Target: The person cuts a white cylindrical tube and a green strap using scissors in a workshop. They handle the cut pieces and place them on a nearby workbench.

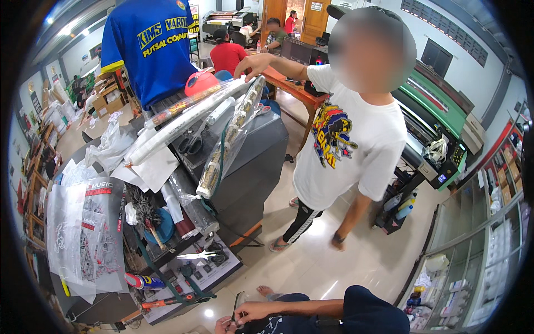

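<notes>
My right hand is at the lower edge, its forearm reaching in from the right out of a dark blue sleeve. Its fingers are pinched round a thin, flat greyish thing that stands up from them; its kind is unclear. Close beside it, my left hand has its fingers curled, and what they hold is hidden. Both hands are in front of my dark printed shirt. Across from me a person in a white T-shirt rests one hand on long plastic-wrapped rolls lying over a cluttered dark grey machine.
On the left are black-handled scissors, clear printed sheets, a spray can and an orange-handled tool. A green large-format printer and glass shelving line the right. Several people sit behind at a wooden table.
</notes>
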{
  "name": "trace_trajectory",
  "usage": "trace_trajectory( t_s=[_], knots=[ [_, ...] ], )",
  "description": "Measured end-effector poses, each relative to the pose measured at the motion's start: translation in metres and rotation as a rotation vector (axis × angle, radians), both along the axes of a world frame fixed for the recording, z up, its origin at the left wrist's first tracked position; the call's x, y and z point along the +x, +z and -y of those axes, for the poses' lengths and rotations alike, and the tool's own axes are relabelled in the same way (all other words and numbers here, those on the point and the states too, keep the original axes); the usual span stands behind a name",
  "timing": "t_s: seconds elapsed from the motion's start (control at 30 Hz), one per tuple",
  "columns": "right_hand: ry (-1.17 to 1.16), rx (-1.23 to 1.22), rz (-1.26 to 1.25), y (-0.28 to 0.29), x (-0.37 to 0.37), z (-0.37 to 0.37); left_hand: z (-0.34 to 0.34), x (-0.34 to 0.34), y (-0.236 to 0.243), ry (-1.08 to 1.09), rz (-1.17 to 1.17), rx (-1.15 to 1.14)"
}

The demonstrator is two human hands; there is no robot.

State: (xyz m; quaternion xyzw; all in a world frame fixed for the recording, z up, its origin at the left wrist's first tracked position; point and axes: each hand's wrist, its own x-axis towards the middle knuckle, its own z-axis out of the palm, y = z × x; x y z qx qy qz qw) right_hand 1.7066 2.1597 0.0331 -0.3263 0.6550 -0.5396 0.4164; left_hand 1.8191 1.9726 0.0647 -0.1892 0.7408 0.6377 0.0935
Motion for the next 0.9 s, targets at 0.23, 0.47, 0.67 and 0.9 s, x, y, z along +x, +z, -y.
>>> trace_trajectory(
  t_s=[0.23, 0.47, 0.67, 0.9],
  knots=[
    [-0.196, 0.047, 0.303, -0.009, 0.007, 0.01, -0.003, -0.004, 0.053, -0.073, -0.083, -0.167],
    [-0.123, -0.119, 0.001, 0.018, 0.017, 0.044, -0.009, 0.003, 0.082, 0.133, -0.091, 0.142],
    [-0.16, -0.082, -0.223, 0.041, 0.028, 0.064, 0.004, 0.021, 0.079, 0.244, -0.08, 0.218],
    [-0.142, -0.078, -0.198, 0.061, 0.04, 0.085, 0.018, 0.042, 0.069, 0.341, -0.151, 0.21]
  ],
)
